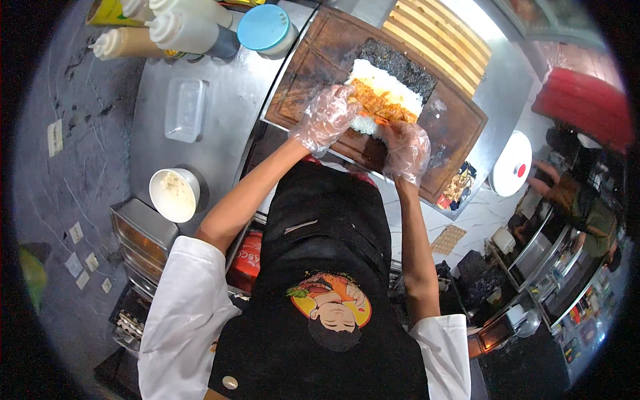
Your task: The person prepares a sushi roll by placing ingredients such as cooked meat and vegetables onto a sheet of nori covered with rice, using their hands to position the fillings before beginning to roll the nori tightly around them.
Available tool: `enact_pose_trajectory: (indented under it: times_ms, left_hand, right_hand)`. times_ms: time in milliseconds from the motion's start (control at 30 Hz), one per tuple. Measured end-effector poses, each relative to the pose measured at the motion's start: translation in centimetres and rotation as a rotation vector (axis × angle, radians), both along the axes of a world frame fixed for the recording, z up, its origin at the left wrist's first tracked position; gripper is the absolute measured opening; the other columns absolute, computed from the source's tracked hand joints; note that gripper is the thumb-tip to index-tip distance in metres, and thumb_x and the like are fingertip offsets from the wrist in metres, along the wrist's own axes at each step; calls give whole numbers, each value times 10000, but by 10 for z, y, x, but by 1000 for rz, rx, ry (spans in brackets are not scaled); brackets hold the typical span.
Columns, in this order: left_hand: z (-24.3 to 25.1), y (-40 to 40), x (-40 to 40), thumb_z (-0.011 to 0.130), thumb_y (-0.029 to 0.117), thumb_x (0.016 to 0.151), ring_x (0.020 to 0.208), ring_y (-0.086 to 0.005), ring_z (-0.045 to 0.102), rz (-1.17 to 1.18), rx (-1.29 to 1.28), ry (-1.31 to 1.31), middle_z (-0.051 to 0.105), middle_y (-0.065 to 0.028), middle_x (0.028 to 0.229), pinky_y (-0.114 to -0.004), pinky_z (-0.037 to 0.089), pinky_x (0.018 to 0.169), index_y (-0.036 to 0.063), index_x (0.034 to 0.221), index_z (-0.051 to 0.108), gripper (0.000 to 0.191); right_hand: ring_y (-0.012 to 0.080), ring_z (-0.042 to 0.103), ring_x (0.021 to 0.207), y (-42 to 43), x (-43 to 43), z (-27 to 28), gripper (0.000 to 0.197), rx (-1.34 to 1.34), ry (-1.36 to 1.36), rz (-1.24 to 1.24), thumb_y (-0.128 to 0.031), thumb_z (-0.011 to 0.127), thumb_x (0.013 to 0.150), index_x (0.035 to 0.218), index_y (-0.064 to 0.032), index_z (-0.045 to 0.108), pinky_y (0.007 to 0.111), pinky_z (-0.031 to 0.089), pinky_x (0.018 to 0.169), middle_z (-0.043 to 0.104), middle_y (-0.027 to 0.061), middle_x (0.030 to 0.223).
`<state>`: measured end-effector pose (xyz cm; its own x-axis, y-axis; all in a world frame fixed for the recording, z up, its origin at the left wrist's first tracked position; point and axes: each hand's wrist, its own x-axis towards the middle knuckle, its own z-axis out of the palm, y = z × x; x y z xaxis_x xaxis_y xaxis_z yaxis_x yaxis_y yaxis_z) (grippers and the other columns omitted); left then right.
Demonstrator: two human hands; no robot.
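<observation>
A dark seaweed sheet (425,80) lies on a wooden cutting board (305,60), its far strip bare. White rice (372,71) covers the nearer part, crossed by a band of orange-red saucy filling (387,104). Clear plastic gloves cover both my hands. My left hand (329,116) grips the left end of the near part, fingertips against the filling. At the right end, my right hand (407,149) pinches the near edge. Between them show thin orange strips (377,120) and more rice. My fingers hide the sheet's near corners.
Left of the board stand a blue-lidded tub (264,27), squeeze bottles (180,32), a clear plastic container (185,110) and a white bowl (172,200). A slatted wooden board (440,40) lies beyond. Food scraps (459,185) sit at right; another person (585,205) is farther off.
</observation>
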<state>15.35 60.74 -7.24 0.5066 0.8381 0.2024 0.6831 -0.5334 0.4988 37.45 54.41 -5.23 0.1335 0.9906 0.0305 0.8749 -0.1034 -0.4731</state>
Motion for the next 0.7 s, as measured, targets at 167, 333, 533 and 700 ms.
enact_pose_trajectory:
  times_ms: [167,333,533,700]
  left_hand:
    - [1,1,-3,745,241,838,1042,-353,621,16,63,-20,639,-143,1153,-480,551,836,172,1067,719,240]
    - [17,8,-27,836,304,765,1064,-322,624,163,29,-44,629,-105,1166,-442,542,888,168,1117,729,392]
    - [16,7,-31,838,319,762,1062,-322,624,132,-62,48,631,-104,1173,-448,536,897,144,1092,724,391]
    - [12,7,-23,844,329,742,1086,-338,613,136,-59,46,624,-127,1203,-462,526,914,132,1050,728,384]
  right_hand:
    - [324,685,859,-1,21,5,167,42,51,-43,-223,797,823,920,-92,765,436,540,814,719,136,884]
    - [276,709,783,-17,43,5,185,87,185,-136,-153,821,807,977,-85,789,395,564,738,736,146,876]
    - [305,703,802,-14,35,6,206,-82,107,-81,-208,798,823,987,-85,780,414,553,765,732,136,868]
    - [309,684,868,-15,28,3,174,-63,222,-142,-197,781,833,965,-84,767,418,535,800,714,129,891]
